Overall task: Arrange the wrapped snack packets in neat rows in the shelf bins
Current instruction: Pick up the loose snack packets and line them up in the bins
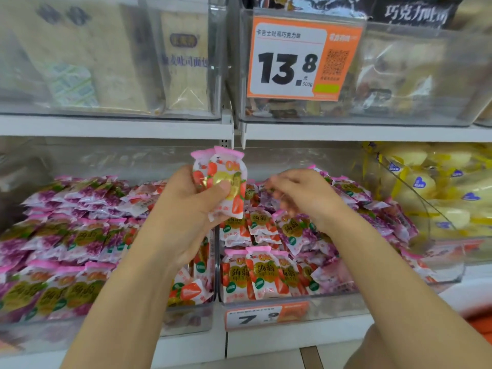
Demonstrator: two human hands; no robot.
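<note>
My left hand [183, 206] holds up a small stack of strawberry snack packets [229, 182], thumb pressed on the front one, above the divide between two clear shelf bins. My right hand [298, 195] hovers blurred over the pile in the right bin [346, 299], fingers curled downward; whether it holds a packet is unclear. The left bin [186, 315] holds purple grape packets [66, 227] in rows, with strawberry ones at its right end. The right bin holds upright strawberry packets [263, 275] in front and a loose mixed heap behind.
A price tag reading 7.9 [266, 315] hangs on the right bin's front. Yellow wrapped snacks [439, 187] fill a bin at the far right. The shelf above carries clear bins of bread packs [106, 62] and an orange 13.8 price tag [298, 59].
</note>
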